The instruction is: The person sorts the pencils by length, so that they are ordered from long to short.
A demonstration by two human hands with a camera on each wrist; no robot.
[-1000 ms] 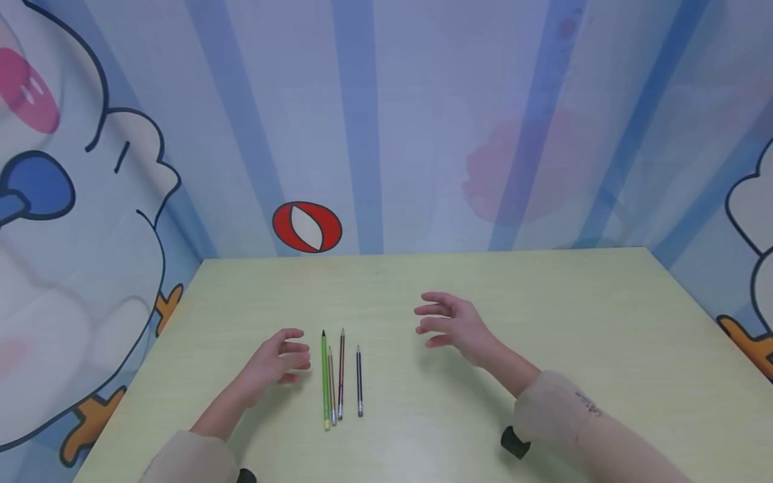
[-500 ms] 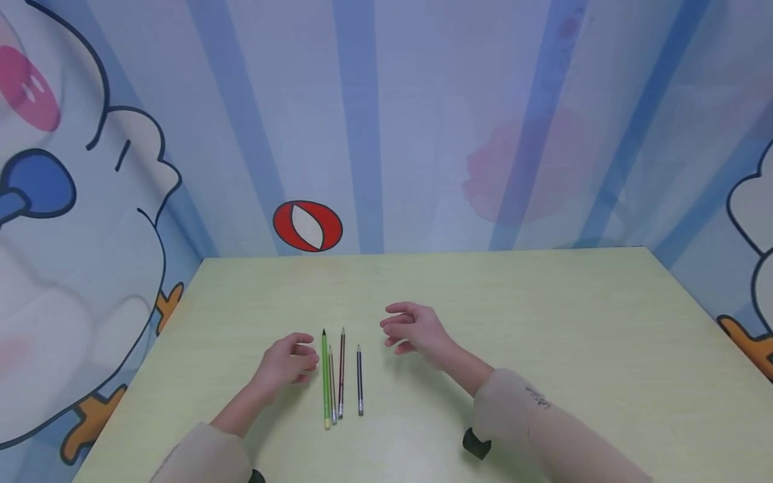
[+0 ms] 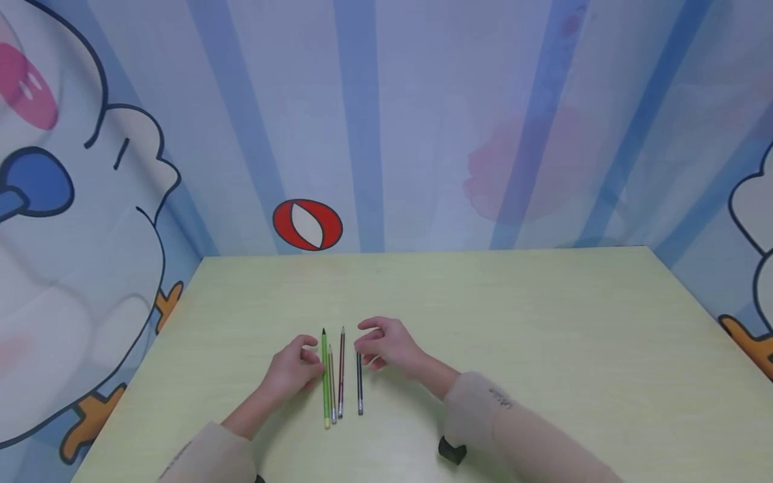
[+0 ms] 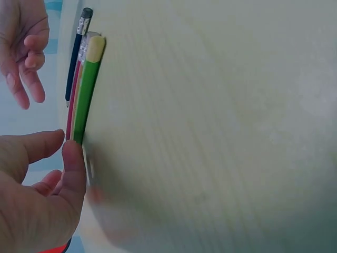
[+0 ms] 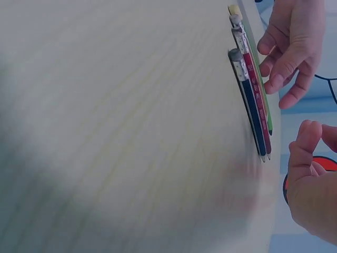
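Green, with a pale yellow near end, the longest pencil lies on the left of a group of four on the bench, in front of you and a little left of the middle. Just beside it on its right is a thin tan pencil, then a dark red pencil, and, across a wider gap, a dark blue pencil. All four run roughly parallel, with their points away from you. Your left hand is at the green one's left side, fingers loosely bent and grasping nothing; its thumb overlaps that pencil in view, and you cannot tell from here whether they touch. Your right hand hovers by the far end of the dark blue one, hiding its tip from the head camera; its fingers are relaxed and free of any load. Pale sleeves cover your forearms. Behind the bench stands a blue striped wall bearing a red and white ball picture.
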